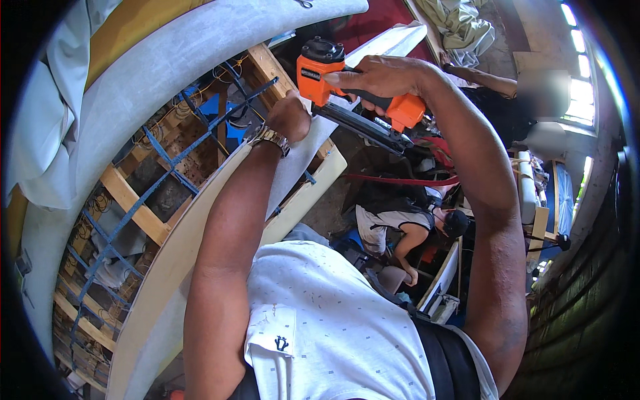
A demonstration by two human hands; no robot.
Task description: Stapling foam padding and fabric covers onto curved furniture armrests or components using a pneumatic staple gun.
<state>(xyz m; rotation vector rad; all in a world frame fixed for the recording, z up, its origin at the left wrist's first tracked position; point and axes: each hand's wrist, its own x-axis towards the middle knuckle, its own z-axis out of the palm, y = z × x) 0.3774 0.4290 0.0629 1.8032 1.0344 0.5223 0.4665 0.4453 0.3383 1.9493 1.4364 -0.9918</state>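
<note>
Plainly, in the head view, an orange and black nail gun (320,81) was held up over the edge of a furniture frame (137,208), near the top centre. It was gripped by the right hand (392,77), whose fingers were clamped around the dark handle, and its long black magazine was slanted down to the right. The left hand (291,117) was placed just beside the nose of the tool, at the frame's edge; its fingers were curled in, but whether anything was pinched between them could not be told. A metal wristwatch (272,140) was worn on the left wrist.

Beneath the left forearm, a long pale panel (193,257) was seen curving along the frame. Across the frame's opening, blue straps (175,162) were crossed among wooden bars. The far side was bordered by a broad grey padded rim (157,60), and at the far left a pale cloth (61,100) was draped over it. To the right, a person in a dark cap (419,220) was seen bent low, and farther up another person's forearm (489,80) was stretched toward a heap of beige fabric (465,30)
</note>
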